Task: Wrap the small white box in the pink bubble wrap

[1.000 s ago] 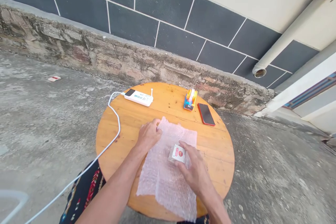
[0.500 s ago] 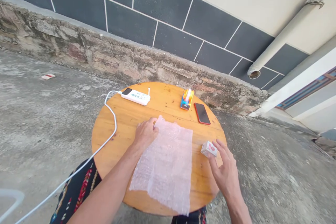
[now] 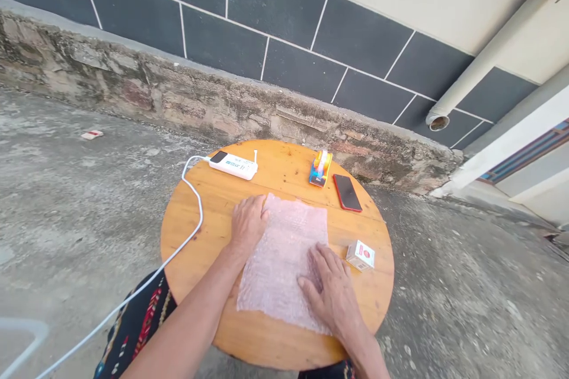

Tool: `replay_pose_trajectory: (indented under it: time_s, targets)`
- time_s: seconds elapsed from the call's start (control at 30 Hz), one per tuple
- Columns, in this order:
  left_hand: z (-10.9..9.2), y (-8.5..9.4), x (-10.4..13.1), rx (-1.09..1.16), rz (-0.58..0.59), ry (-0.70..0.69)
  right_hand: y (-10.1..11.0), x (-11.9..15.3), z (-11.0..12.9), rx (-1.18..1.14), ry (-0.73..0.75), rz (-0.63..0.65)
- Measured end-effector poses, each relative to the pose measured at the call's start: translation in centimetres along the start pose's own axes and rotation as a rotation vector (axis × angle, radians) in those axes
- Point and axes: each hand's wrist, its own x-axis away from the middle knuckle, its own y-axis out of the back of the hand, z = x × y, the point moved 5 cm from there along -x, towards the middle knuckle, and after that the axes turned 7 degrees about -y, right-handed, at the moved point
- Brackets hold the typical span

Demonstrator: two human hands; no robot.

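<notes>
Left hand [image 3: 247, 224] flat on bubble wrap [image 3: 284, 260] edge, right hand [image 3: 331, 290] flat on its near corner, fingers released, small box [image 3: 360, 255] beside, round wooden counter [image 3: 213, 201]

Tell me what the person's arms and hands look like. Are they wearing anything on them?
Both arms are bare, with no sleeves in view. The left hand and the right hand wear no gloves, and no rings, watch or bracelets show. Below the arms, by the table's near edge, there is dark clothing with a bright red, yellow and blue pattern.
</notes>
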Motion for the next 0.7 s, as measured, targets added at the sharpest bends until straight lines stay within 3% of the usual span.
replay_pose_trajectory:
  time_s: [0.23,0.4,0.6,0.7]
  targets:
    - [-2.4,-0.7,0.9,0.117,0.126,-0.281,-0.3,0.6,0.5,0.013,-0.04,-0.053]
    - [-2.5,-1.0,1.2,0.14,0.155,-0.322,0.3,0.5,0.8,0.007,-0.032,-0.034]
    - [-2.3,-1.0,1.2,0.143,0.184,-0.346,0.5,0.3,4.5,-0.022,0.101,0.08]
    - [-2.2,-1.1,1.2,0.139,0.19,-0.342,0.0,1.3,5.2,-0.021,0.105,0.106]
